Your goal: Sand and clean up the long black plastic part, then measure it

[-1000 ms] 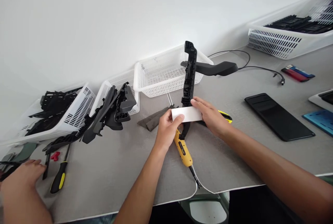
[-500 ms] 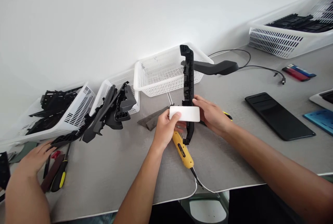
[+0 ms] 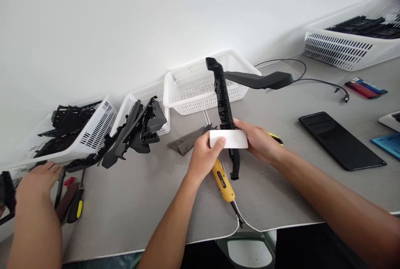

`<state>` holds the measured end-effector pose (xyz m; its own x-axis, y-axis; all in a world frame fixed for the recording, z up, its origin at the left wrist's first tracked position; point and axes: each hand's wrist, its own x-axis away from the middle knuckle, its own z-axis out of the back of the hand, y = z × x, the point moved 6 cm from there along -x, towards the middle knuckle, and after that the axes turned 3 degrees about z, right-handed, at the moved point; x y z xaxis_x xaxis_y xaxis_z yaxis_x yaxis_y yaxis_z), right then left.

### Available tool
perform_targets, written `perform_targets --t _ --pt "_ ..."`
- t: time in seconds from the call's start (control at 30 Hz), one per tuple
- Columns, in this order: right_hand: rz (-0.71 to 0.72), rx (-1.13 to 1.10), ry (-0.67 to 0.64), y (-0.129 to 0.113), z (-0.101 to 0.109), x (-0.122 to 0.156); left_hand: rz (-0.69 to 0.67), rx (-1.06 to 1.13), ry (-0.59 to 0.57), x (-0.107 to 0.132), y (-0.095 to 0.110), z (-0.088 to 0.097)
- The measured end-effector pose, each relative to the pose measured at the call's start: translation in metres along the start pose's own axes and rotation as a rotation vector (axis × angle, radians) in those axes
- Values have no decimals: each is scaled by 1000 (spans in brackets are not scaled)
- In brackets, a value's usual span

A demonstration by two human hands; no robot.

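Note:
In the middle of the head view my left hand is closed round the left end of a white rectangular block, thumb on its front. My right hand grips a long ribbed black plastic trim piece, which stands tilted behind the block. The block covers the trim piece's lower part, and my right fingertips are hidden. Below my hands a yellow-handled corded tool lies on the table. A grey cloth lies left of my left hand.
White baskets line the wall; dark plastic parts lean across one. A curved dark part sits by the middle basket. At left, a co-worker's hand reaches near a screwdriver. A black phone-like slab lies at right.
The trim piece has tilted, its top leaning further left and its lower end swinging right. Both my hands keep their holds. The co-worker's hand has moved slightly up and left.

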<state>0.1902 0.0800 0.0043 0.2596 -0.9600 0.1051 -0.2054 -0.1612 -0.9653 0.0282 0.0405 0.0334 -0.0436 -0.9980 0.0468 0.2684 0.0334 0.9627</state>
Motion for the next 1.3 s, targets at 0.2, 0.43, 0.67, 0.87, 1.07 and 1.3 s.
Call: perform_targets --t 0.2,0.43,0.67,0.87,1.07,1.3 --pt "-112 -138 -73 -3 -9 4 19 -76 56 -7 -3 15" --pt "-74 -106 -116 -7 -15 10 12 -147 51 -1 2 7" --pt "-51 -169 -160 -13 -18 9 17 -118 129 -7 -2 18" --pt "-66 -160 -167 -8 -17 10 25 -94 178 -8 -7 20" --pt "-115 -81 -332 -11 -29 19 13 -34 196 -9 -11 19" --pt "-204 -61 -398 3 -30 30 19 -26 247 -10 -16 24"
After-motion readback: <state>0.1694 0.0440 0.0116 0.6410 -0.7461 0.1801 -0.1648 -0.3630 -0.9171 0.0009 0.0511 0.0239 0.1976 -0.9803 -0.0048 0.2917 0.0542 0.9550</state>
